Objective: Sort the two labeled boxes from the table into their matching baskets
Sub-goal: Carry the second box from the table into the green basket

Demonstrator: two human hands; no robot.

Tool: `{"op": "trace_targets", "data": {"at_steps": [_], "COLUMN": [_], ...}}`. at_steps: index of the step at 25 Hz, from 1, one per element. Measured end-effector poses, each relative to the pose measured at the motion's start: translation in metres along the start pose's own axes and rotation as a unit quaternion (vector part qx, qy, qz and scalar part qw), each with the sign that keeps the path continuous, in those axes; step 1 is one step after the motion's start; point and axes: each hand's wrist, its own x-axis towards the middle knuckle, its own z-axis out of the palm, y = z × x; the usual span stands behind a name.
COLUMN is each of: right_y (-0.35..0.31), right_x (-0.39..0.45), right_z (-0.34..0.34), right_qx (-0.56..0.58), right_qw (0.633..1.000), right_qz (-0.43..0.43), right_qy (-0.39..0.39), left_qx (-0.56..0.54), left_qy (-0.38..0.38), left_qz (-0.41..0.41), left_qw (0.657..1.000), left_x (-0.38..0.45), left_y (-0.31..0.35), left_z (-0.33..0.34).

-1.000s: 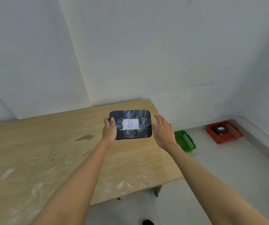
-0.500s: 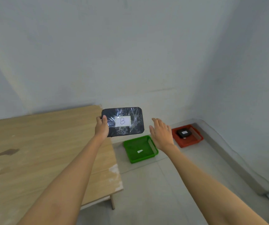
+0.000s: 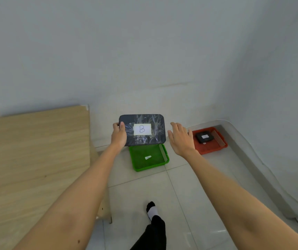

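box B: the dark wrapped box (image 3: 142,130) is up in the air, off the table (image 3: 36,150), label facing the person, probably so the letter stays readable
left hand: left hand (image 3: 119,134) pinches its left edge, thumb on top
right hand: right hand (image 3: 180,139) is spread flat and empty just beside the box, not touching, looks ready to steady it
green basket: green basket (image 3: 149,157) sits on the floor right below, only a small white tag inside, my guess is that's B's spot
red basket: red basket (image 3: 210,140) near the corner already holds a black box (image 3: 204,137)
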Motion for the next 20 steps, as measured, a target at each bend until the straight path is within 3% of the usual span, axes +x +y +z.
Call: {"op": "trace_targets", "data": {"at_steps": [11, 14, 20], "right_y": [0.083, 0.115, 0.18], "right_x": [0.192, 0.24, 0.315], "right_z": [0.082, 0.146, 0.344], "right_qx": [-0.069, -0.079, -0.068], "right_qw": [0.991, 0.988, 0.983], "right_qz": [-0.079, -0.088, -0.106], "right_qy": [-0.085, -0.099, -0.131], "left_qx": [0.012, -0.003, -0.025], "left_qy": [0.032, 0.039, 0.061], "left_qz": [-0.112, -0.139, -0.177], "left_qw": [0.993, 0.99, 0.982], "left_x": [0.155, 0.198, 0.297], "left_y": [-0.042, -0.094, -0.251], "left_z": [0.135, 0.172, 0.261]}}
